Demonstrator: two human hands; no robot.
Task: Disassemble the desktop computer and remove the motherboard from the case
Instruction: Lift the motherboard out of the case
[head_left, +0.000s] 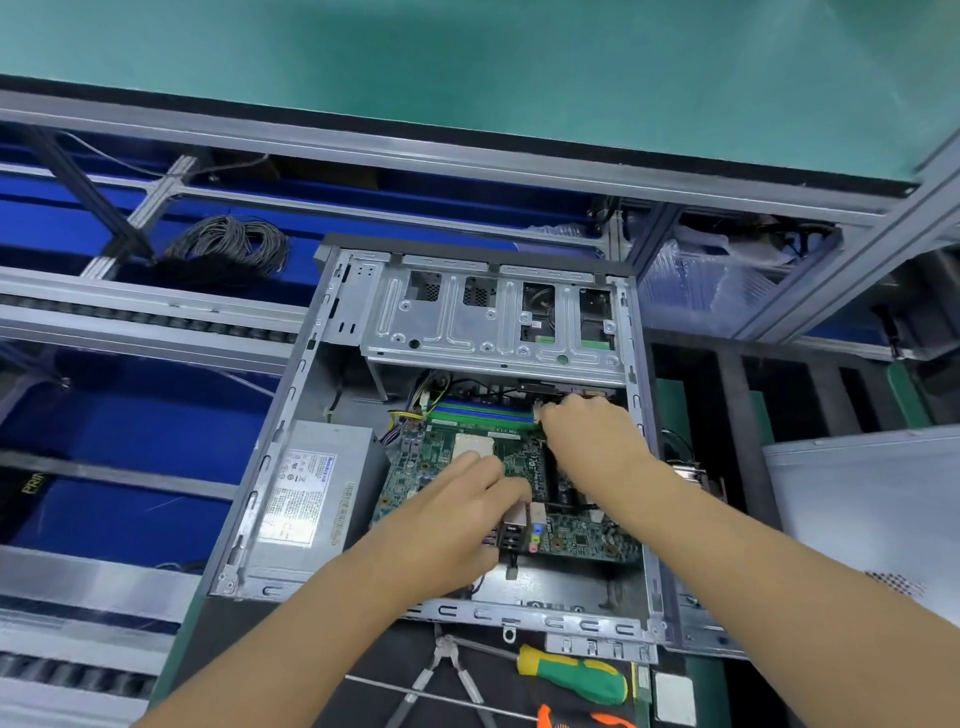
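Note:
An open grey computer case (291, 410) lies flat on the bench. Inside it the green motherboard (582, 538) sits tilted, its near edge with the rear port block (514, 530) lifted off the case floor. My left hand (462, 514) grips the board at that port block. My right hand (587, 431) reaches to the far edge and holds the board beside the memory slots (483, 413); its fingertips are hidden. A bare CPU socket (472, 447) shows between my hands.
A silver power supply (311, 493) fills the case's left side, with its yellow and black wires (415, 410) near the board. A metal drive cage (493, 317) spans the far end. A green-yellow screwdriver (576, 675), pliers (447, 670) and a small chip (675, 699) lie in front.

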